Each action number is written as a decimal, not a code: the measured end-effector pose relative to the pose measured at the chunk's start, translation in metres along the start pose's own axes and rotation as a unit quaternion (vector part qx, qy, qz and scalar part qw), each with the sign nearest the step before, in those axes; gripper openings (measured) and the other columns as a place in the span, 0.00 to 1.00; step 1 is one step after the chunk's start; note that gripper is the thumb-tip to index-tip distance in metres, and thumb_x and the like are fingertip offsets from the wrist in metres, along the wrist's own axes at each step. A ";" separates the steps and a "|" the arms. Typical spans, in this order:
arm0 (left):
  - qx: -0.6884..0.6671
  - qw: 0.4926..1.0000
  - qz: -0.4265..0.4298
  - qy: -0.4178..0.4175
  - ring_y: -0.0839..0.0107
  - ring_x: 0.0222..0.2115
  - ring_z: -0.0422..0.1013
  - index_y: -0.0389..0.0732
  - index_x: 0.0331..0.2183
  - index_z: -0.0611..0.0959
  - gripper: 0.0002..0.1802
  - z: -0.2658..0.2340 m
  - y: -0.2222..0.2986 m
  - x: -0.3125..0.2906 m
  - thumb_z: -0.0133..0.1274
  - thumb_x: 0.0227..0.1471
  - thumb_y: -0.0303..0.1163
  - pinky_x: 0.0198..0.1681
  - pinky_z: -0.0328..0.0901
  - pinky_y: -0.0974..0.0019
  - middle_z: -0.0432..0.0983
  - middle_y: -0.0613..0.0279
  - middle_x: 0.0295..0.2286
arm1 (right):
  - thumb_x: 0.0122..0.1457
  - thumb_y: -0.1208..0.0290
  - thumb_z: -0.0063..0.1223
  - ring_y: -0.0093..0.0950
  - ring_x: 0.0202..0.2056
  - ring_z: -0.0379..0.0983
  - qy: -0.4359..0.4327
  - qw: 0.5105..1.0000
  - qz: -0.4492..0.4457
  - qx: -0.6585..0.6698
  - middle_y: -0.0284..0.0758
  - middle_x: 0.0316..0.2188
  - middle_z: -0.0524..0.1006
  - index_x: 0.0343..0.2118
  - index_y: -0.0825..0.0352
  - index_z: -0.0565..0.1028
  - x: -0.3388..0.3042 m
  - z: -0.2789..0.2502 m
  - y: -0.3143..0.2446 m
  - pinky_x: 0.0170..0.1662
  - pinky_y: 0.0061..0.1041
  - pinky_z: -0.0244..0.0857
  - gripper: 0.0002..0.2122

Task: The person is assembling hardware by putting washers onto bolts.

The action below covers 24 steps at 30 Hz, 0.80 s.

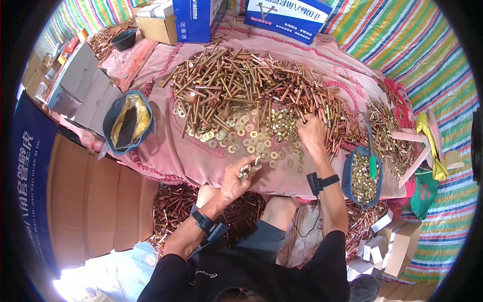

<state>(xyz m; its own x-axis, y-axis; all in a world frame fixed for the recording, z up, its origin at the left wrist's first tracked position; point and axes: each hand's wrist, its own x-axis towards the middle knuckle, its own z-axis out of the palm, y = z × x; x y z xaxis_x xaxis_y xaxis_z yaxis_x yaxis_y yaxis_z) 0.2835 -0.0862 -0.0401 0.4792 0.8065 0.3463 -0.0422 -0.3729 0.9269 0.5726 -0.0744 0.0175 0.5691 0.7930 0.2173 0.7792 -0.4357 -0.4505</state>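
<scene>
My left hand (235, 180) is closed round a small bundle of metal bolts (247, 171), held above the near edge of the pink cloth (201, 163). My right hand (313, 133) reaches to the right side of the heap, its fingers bent down among the hex nuts (283, 125) and bolts; what they pinch, if anything, is hidden. Beyond both hands spreads a large heap of long brass- and copper-coloured bolts (221, 83). Flat round washers (234, 148) lie scattered on its near side, between my hands.
At right stands a blue basin (347, 176) of nuts with a green-handled tool (372, 167). A blue tub (107, 126) with a yellow liner is at left, near white boxes (95, 100). Blue cartons (193, 20) stand at the back; more bolts (173, 211) lie below the cloth.
</scene>
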 end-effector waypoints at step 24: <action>0.004 1.000 -0.004 0.012 0.55 0.37 0.81 0.37 0.44 0.83 0.14 0.002 0.000 0.000 0.60 0.53 0.23 0.41 0.73 0.62 0.83 0.50 0.36 | 0.49 0.63 0.71 0.33 0.30 0.82 -0.154 0.982 0.010 0.108 0.43 0.29 0.84 0.33 0.70 0.85 -0.052 -0.020 0.050 0.38 0.31 0.73 0.15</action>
<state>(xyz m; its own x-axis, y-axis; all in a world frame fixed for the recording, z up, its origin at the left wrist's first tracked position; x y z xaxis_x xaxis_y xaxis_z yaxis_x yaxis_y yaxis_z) 0.2858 -0.0871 -0.0401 0.4576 0.8204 0.3430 -0.0309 -0.3708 0.9282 0.5872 -0.1463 0.0011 0.4521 0.8906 -0.0504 0.6756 -0.3788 -0.6325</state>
